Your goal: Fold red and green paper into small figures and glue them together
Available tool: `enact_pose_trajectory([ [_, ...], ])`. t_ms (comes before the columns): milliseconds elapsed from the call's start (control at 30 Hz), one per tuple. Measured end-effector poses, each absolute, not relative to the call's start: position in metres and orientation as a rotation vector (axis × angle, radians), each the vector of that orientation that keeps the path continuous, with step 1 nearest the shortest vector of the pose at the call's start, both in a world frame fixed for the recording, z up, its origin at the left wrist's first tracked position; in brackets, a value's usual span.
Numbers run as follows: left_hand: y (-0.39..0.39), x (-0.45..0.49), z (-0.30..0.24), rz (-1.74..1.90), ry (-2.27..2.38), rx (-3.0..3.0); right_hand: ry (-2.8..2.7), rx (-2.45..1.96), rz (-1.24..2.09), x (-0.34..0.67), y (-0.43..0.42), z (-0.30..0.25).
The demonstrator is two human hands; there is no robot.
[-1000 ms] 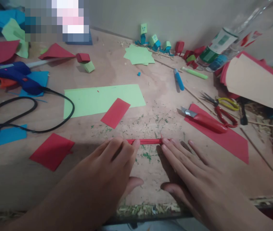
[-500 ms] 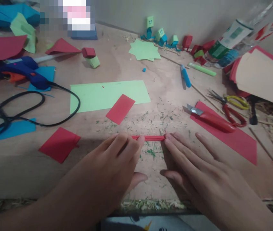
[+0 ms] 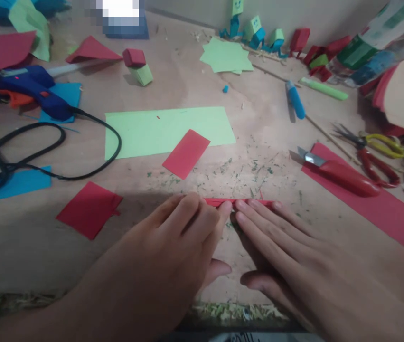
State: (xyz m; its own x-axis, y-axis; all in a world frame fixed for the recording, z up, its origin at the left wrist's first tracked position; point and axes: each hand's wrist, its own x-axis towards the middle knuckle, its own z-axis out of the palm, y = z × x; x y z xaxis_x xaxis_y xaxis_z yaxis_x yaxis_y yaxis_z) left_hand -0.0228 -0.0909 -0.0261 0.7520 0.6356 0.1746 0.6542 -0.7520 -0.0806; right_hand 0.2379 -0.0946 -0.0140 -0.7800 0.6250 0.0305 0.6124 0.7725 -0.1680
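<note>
A narrow folded strip of red paper [image 3: 216, 201] lies crosswise on the wooden table in front of me. My left hand [image 3: 187, 237] is closed, its curled fingers pressing the strip's left part down; that end is hidden under them. With fingers stretched out, my right hand [image 3: 294, 251] lies over the strip's right part, the fingertips touching it. Just beyond the hands a small red paper rectangle [image 3: 186, 154] overlaps a long light-green sheet [image 3: 145, 133]. Left of my left hand is a red paper square [image 3: 89, 210].
A red-handled knife [image 3: 347, 178] rests on red paper [image 3: 394, 213] at the right, beside pliers [image 3: 372, 147]. A blue glue gun [image 3: 41, 92] and its black cord [image 3: 95, 178] occupy the left. Small paper figures [image 3: 255, 35] and a plastic bottle [image 3: 361, 50] line the back.
My right hand's fingertips have come closer to my left hand along the red strip, covering more of it. The view has shifted slightly, with the tabletop things higher in it.
</note>
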Motion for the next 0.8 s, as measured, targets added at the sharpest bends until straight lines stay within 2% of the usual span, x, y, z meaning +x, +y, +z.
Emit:
enact_pose_trajectory([
  [233,-0.092,-0.025,-0.021,-0.154,-1.054,-2.813,-2.915,-1.013,0.324,0.246,-0.091,-0.016],
  [467,-0.085,-0.022,-0.016,-0.211,-1.132,-2.790,-2.882,-1.039,0.251,0.246,-0.087,-0.010],
  [667,-0.071,-0.017,-0.009,-0.162,-0.995,-2.738,-2.767,-0.982,0.060,0.249,-0.091,0.001],
  [800,-0.074,-0.014,-0.009,-0.171,-0.979,-2.690,-2.750,-0.958,0.061,0.254,-0.105,0.005],
])
